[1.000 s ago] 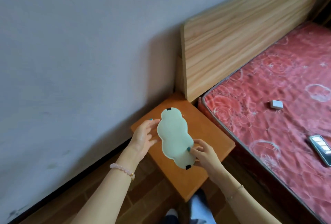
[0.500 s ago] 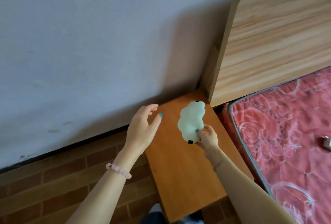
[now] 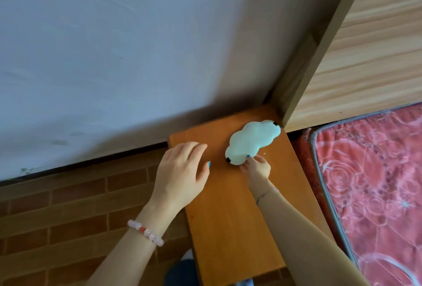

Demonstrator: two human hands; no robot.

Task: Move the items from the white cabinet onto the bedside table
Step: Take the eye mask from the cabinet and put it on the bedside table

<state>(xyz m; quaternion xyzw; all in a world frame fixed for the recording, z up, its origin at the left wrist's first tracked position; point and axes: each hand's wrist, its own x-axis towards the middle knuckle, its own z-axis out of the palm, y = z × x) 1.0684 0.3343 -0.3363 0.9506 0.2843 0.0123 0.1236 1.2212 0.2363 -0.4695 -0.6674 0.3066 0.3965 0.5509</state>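
Step in hand, my read: set the eye mask [image 3: 252, 143] down on the desk [image 3: 228, 217] & let go. Mask looks flat on the desk's far end, just beyond the right hand [image 3: 257, 168], whose fingers [image 3: 250, 160] pinch its near end beside the black tab [image 3: 228, 160]. Its far end is almost at the headboard [image 3: 365, 57].

To do it well: lower the pinched end flat, release w/o dragging, keep the mask off the edge on the mattress [image 3: 376, 183] side.

Pose: right forearm reaches fwd along the desk, wrist low. Left hand [image 3: 182, 173] hovers left of those fingers, palm down, loose & holding nothing, over the desk's left edge.
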